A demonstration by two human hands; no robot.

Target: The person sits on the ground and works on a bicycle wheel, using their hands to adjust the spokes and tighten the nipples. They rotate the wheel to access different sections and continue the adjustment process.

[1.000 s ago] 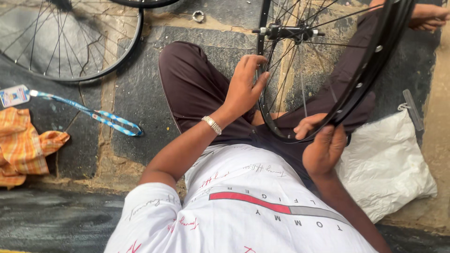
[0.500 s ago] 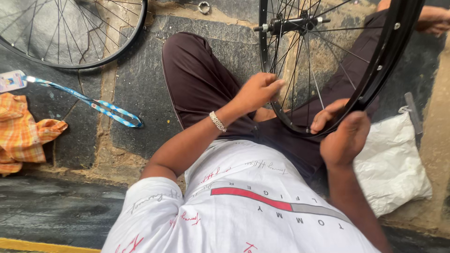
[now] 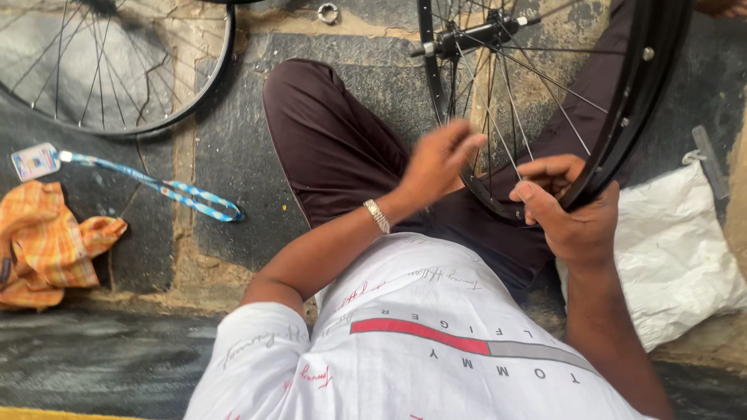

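Note:
A black bicycle wheel [image 3: 630,101] with thin spokes stands upright between my legs, its hub and axle [image 3: 475,35] near the top. My right hand [image 3: 572,214] curls around the lowest part of the rim, fingers hooked over its inner edge. My left hand [image 3: 440,162], slightly blurred, sits against the spokes at the rim's left side with fingers stretched out and nothing in it. A metal bracelet [image 3: 377,215] is on that wrist. My dark trousers [image 3: 334,148] lie under the wheel.
A second spoked wheel [image 3: 206,85] lies flat at the top left. Beside it are a blue lanyard with a card [image 3: 156,187] and an orange checked cloth [image 3: 47,241]. A white sack [image 3: 677,249] sits at the right, a metal ring [image 3: 328,12] at the top.
My right hand has come up from below and closed on the rim's lowest part. My left hand has slid right, off the rim's edge and onto the spokes.

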